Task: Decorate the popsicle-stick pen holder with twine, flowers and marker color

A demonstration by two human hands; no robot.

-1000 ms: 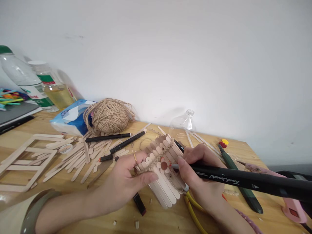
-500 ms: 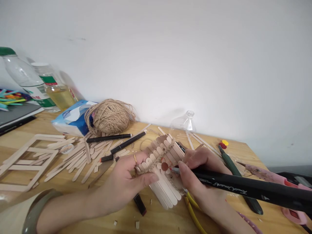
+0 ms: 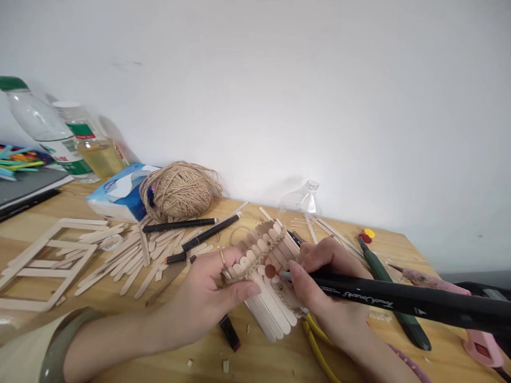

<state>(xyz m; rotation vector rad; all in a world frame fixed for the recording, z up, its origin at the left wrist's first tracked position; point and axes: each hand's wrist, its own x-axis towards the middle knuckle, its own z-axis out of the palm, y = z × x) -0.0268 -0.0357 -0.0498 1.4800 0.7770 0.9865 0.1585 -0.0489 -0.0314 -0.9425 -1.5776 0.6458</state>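
Observation:
My left hand is closed on a small craft-stick model, built of pale wooden sticks with twine along its joints. Its thumb presses on the near face, and the model is tilted above the table. In my right hand is a black marker, held like a pen with its barrel running off to the right. The marker's tip rests at or very near a small brown disc on the model. Reddish marks show beside the disc. Parts of the model lie hidden behind my fingers.
Loose craft sticks, black markers and a stick frame cover the left side. Behind are a twine ball, a tissue pack and bottles. A green-handled tool, yellow-handled tool and pink glue gun lie right.
My right hand and the marker have shifted slightly, with the marker's rear end a little lower. The left hand keeps its hold on the model.

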